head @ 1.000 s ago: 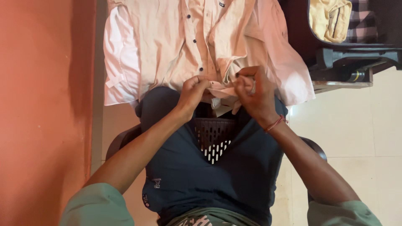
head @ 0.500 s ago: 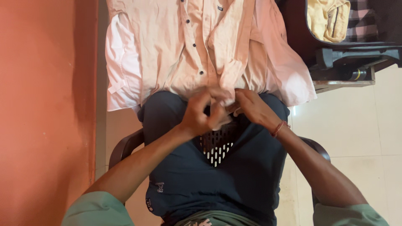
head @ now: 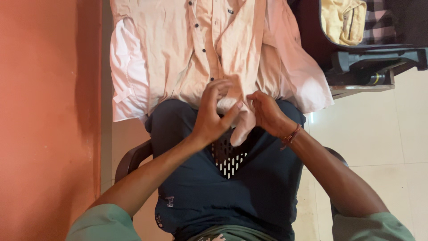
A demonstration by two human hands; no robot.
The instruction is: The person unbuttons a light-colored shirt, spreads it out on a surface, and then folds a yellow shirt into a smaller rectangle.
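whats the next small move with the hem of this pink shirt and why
Probably close the left hand on the hem flap: its fingers are spread open above it, while the right hand pinches the pink shirt at that edge, which droops loose over the dark garment.

An orange wall (head: 44, 111) hemmed in the left; a dark stand (head: 356, 62) crowded the right, with open floor (head: 383, 134) below it.

Head view: I look steeply down from my own head, over a dark plastic chair (head: 227, 156) draped in navy cloth.
Facing: toward 12 o'clock, where a pale peach buttoned cotton shirt (head: 196, 49) lies.
Nearness: close, at arm's reach, forearms entering from 5 and 7 o'clock.
Shared views: one camera only.
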